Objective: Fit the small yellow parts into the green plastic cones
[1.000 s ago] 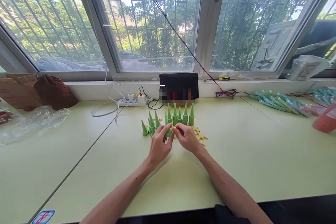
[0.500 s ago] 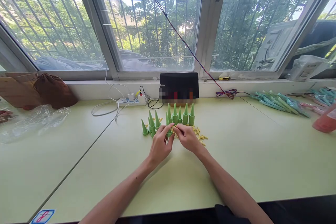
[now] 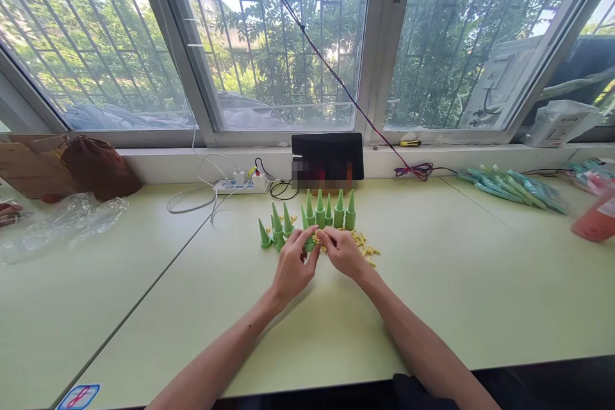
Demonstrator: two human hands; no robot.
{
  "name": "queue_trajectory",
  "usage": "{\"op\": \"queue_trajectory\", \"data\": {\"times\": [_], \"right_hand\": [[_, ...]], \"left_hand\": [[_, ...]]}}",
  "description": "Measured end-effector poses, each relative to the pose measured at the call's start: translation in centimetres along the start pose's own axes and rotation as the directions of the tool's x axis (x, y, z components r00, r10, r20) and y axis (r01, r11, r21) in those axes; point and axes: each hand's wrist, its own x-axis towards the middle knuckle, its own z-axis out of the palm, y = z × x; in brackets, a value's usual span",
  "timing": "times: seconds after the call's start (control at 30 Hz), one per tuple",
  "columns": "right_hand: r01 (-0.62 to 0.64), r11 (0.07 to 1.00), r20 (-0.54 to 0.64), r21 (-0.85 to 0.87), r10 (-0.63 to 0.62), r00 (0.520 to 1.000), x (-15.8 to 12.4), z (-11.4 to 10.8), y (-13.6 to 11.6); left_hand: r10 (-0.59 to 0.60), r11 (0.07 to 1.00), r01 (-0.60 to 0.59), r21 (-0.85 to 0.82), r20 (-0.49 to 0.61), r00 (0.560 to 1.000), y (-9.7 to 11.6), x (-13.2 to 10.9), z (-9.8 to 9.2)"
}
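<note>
My left hand (image 3: 294,266) is closed, its thumb and bent fingers around a green cone-shaped piece (image 3: 310,245), which they partly hide. Right beside it, my right hand (image 3: 344,252) pinches a small yellow peg (image 3: 318,234) between thumb and forefinger, against the left fingertips. Behind the hands stands a row of upright green cones (image 3: 339,211) on round bases. Several more green cones (image 3: 277,224) are grouped left of my left hand. Small yellow pegs (image 3: 366,247) lie scattered just right of my right hand.
A dark tablet (image 3: 327,157) leans against the sill behind the cones. To its left is a power strip (image 3: 241,186) with cables. A brown bag (image 3: 100,166) and clear plastic (image 3: 62,224) lie far left; bagged green pieces (image 3: 512,189) and a red container (image 3: 596,219) are right.
Both hands stay almost in place, fingertips together. Only a slight shift of the fingers and of the view shows.
</note>
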Motion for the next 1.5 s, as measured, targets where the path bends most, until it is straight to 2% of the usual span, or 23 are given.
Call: {"op": "queue_trajectory", "data": {"times": [0.37,0.8,1.07,1.5], "right_hand": [[0.011,1.000,0.015,0.021,-0.011,1.000,-0.05,0.01,0.27],[-0.004,0.997,0.001,-0.076,0.004,1.000,-0.03,-0.03,0.26],[-0.004,0.999,-0.010,-0.036,0.004,1.000,0.06,0.03,0.06],[0.033,0.999,0.079,-0.001,-0.033,0.996,-0.05,-0.01,0.32]], "left_hand": [[-0.005,1.000,0.005,-0.015,0.009,1.000,0.22,-0.02,0.05],[0.023,0.998,-0.022,-0.066,0.011,1.000,0.01,-0.02,0.21],[0.032,0.998,-0.032,-0.062,-0.001,0.999,-0.03,0.12,-0.05],[0.032,0.998,-0.032,-0.048,0.002,0.999,-0.14,0.27,-0.31]]}}
